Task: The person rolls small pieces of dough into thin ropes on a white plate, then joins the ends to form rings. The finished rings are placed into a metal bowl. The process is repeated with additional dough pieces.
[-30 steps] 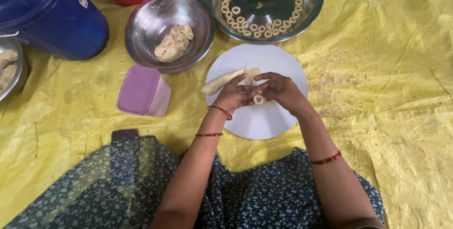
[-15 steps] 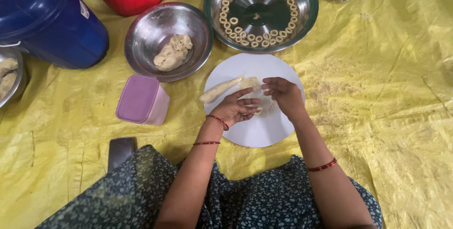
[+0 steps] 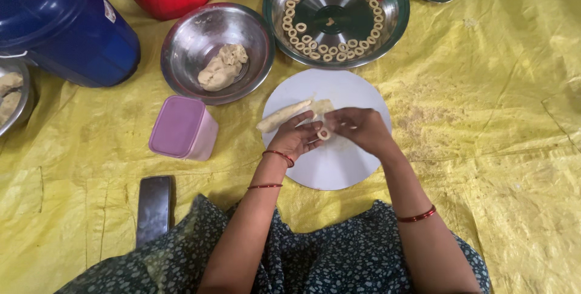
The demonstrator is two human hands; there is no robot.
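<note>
My left hand [image 3: 295,138] and right hand [image 3: 357,127] pinch a small dough ring [image 3: 324,133] over the white board [image 3: 339,167]; I'd press its ends lightly, dough roll [image 3: 283,116] lying at ten o'clock.

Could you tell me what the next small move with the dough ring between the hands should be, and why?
Probably press its ends closed, then set it in the steel bowl: both hands, left hand and right hand, pinch the small dough ring, and finished rings line that bowl.

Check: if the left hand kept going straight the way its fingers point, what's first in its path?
Likely the right hand: the left hand points right across the white round board, with a small dough ring pinched between them.
</note>
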